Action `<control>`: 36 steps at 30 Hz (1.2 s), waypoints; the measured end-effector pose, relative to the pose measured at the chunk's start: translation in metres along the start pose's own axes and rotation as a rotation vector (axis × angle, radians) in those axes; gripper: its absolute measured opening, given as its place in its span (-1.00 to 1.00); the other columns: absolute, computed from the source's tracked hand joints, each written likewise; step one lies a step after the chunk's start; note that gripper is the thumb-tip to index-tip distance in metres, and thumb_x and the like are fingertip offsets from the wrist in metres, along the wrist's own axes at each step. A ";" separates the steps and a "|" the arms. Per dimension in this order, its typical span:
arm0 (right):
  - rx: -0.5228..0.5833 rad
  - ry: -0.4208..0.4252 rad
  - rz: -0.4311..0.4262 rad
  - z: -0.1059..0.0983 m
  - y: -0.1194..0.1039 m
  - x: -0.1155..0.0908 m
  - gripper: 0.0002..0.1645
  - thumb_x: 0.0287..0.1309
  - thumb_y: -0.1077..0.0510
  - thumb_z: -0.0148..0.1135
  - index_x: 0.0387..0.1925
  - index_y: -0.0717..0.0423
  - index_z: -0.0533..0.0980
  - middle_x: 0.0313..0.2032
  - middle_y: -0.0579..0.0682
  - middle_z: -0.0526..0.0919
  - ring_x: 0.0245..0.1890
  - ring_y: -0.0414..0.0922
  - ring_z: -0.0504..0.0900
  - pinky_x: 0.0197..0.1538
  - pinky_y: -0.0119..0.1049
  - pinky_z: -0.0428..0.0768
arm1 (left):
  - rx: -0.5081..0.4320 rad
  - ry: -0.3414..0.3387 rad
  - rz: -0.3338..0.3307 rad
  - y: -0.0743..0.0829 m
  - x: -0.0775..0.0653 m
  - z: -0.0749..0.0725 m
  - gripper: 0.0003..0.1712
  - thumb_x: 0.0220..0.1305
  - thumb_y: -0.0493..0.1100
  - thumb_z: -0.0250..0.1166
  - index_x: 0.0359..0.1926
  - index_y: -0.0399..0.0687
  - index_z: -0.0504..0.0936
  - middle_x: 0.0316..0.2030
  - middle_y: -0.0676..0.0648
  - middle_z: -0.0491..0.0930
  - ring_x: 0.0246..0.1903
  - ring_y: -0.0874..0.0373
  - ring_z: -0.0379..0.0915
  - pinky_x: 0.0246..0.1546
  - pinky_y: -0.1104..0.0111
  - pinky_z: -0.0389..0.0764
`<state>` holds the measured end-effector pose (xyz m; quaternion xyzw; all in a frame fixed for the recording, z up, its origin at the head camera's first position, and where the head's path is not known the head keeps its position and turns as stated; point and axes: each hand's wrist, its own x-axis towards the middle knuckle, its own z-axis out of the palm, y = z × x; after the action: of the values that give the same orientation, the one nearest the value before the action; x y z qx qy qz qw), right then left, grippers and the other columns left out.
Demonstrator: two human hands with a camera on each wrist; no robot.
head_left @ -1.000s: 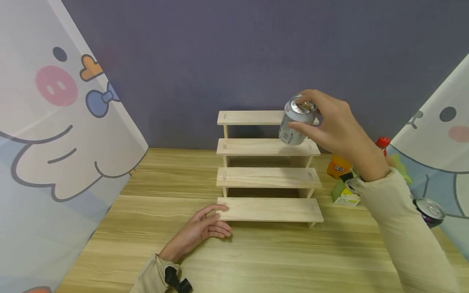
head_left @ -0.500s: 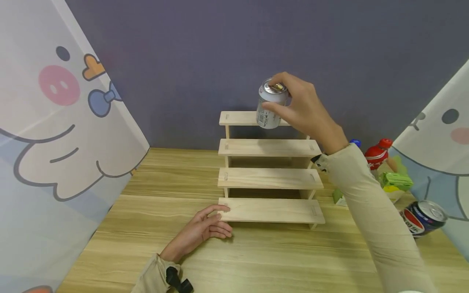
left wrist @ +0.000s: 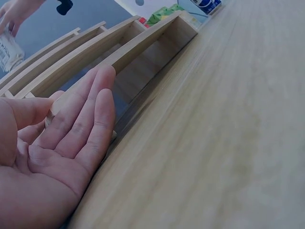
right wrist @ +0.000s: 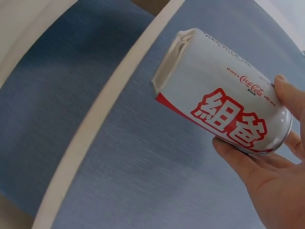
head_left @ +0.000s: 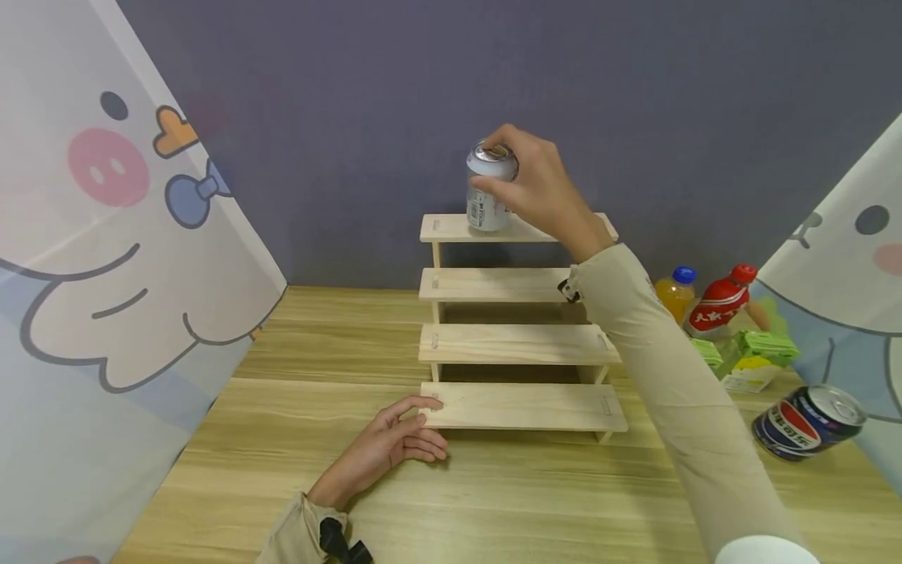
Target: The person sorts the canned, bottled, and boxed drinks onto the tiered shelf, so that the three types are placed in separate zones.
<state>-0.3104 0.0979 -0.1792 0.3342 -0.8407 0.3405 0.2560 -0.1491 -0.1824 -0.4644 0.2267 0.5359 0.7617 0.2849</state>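
Observation:
My right hand [head_left: 532, 176] grips a white Coca-Cola can [head_left: 482, 200] near its top, thumb on the near side. The can stands upright at the left part of the top step, its base overlapping that board in the head view. In the right wrist view, red lettering shows on the can [right wrist: 238, 105] and its lower end looks dented. My left hand [head_left: 384, 446] is at the left end of the lowest step of a wooden tiered shelf [head_left: 521, 403], thumb and finger pinching the board's corner. Its other fingers [left wrist: 102, 114] extend below the board.
Right of the shelf are an orange drink bottle with a blue cap [head_left: 676, 294], a red-labelled bottle [head_left: 719, 301], green-and-yellow cartons [head_left: 757, 360] and a tilted Pepsi can [head_left: 806, 423]. A dark panel [head_left: 352, 157] rises behind; printed panels [head_left: 141, 274] flank the table.
My right hand has carried the Coca-Cola can left and back from the shelf's right side to over the left part of the top step. The left hand has stayed at the lowest step.

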 end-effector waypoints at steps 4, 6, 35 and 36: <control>0.005 -0.003 0.042 0.006 0.004 0.006 -0.50 0.22 0.01 0.40 0.08 0.16 0.49 0.06 0.03 0.62 -0.01 -0.14 0.64 -0.01 -0.24 0.64 | -0.003 0.001 -0.002 0.000 -0.001 0.000 -0.54 0.64 -0.18 -0.19 0.43 -0.25 0.21 -0.03 -0.37 0.65 -0.02 -0.16 0.64 0.04 0.05 0.64; 0.006 0.002 0.057 0.008 0.006 0.007 -0.50 0.21 0.02 0.41 0.07 0.17 0.50 0.05 0.05 0.63 -0.02 -0.13 0.64 -0.02 -0.24 0.64 | -0.005 -0.007 0.001 0.000 -0.002 0.000 -0.54 0.64 -0.18 -0.20 0.43 -0.25 0.21 -0.03 -0.37 0.65 -0.02 -0.16 0.64 0.04 0.06 0.64; -0.069 -0.044 0.134 0.021 0.011 -0.006 -0.12 0.27 -0.02 0.35 0.50 -0.04 0.16 0.41 -0.02 0.31 0.33 -0.13 0.36 0.26 -0.22 0.46 | -0.012 -0.019 0.040 0.004 -0.011 0.001 -0.55 0.64 -0.24 -0.21 0.41 -0.28 0.24 -0.08 -0.31 0.69 -0.06 -0.13 0.67 -0.03 0.13 0.68; -0.068 -0.047 0.139 0.021 0.011 -0.007 -0.08 0.26 -0.02 0.35 0.52 -0.04 0.12 0.41 -0.02 0.30 0.34 -0.14 0.34 0.29 -0.24 0.44 | -0.017 -0.025 0.044 0.004 -0.012 0.000 -0.55 0.64 -0.25 -0.22 0.41 -0.28 0.24 -0.07 -0.31 0.69 -0.06 -0.12 0.67 -0.03 0.14 0.68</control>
<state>-0.3185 0.0916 -0.2015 0.2742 -0.8787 0.3209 0.2230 -0.1411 -0.1914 -0.4609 0.2454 0.5207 0.7695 0.2767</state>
